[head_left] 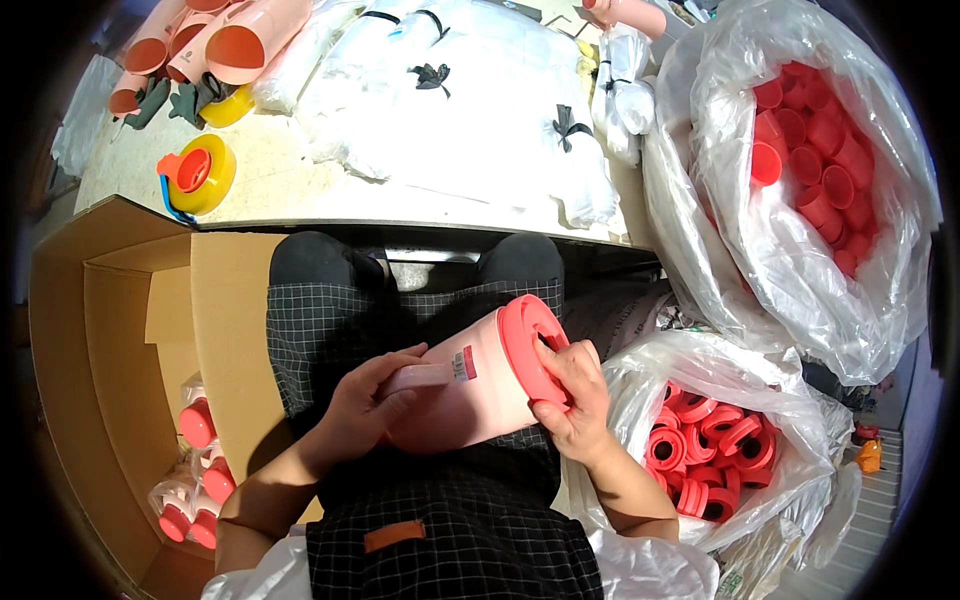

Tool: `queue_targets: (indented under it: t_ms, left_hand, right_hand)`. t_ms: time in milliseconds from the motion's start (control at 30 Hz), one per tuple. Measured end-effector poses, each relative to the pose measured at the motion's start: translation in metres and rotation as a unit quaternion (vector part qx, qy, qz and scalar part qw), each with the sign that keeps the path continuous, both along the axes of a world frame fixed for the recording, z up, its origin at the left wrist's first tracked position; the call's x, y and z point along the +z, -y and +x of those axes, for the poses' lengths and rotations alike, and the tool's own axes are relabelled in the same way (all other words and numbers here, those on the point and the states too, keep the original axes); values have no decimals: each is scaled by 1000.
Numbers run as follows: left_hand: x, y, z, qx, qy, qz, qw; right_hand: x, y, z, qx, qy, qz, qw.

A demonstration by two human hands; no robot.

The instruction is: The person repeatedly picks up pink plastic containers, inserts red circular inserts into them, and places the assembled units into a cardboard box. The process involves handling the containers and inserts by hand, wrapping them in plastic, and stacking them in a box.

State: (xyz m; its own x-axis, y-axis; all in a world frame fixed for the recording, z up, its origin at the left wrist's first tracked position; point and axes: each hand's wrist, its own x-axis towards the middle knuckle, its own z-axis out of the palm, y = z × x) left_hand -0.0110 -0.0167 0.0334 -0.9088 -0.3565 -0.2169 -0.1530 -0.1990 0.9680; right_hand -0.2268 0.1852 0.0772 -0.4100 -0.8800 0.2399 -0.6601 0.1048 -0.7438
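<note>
Over my lap lies a pale pink pitcher [475, 405], tilted with its top toward the upper right. My left hand [362, 405] is closed around its handle [418, 377]. A coral-red ring-shaped lid [518, 350] sits at the pitcher's top end. My right hand [578, 398] grips the rim of this lid, thumb on the near side and fingers at its opening. Whether the lid is fully seated I cannot tell. A small label with a barcode [464, 364] is stuck on the pitcher's side near the handle.
To the right, one plastic bag [690, 260] holds red cups [825, 195], and a lower one [800, 400] holds red ring lids [690, 495]. An open cardboard box [235, 330] at left contains wrapped red-topped pitchers [197, 425]. Pink pitcher bodies [238, 50], a yellow tape roll [213, 185] and bagged bundles [440, 130] occupy the table.
</note>
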Motion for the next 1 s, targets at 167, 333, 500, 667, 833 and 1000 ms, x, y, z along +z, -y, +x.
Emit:
queue_targets:
  t_ms: [167, 333, 500, 667, 833, 1000]
  left_hand:
    - [7, -1, 6, -5, 10, -25, 1000]
    - [4, -15, 18, -29, -36, -128, 991]
    - [7, -13, 19, -49, 3, -252, 967]
    - [20, -13, 13, -32, -1, -249, 968]
    - [17, -15, 15, -59, 15, -244, 968]
    - [13, -12, 30, -65, 25, -230, 971]
  right_hand:
    - [5, -6, -9, 23, 24, 33, 999]
    - [-8, 22, -83, 53, 296, 62, 952]
    - [-51, 42, -60, 90, 489, 200, 844]
    - [2, 71, -101, 142, 307, 157, 928]
    - [-31, 68, -58, 179, 393, 172, 885]
    - [5, 54, -124, 69, 347, 72, 933]
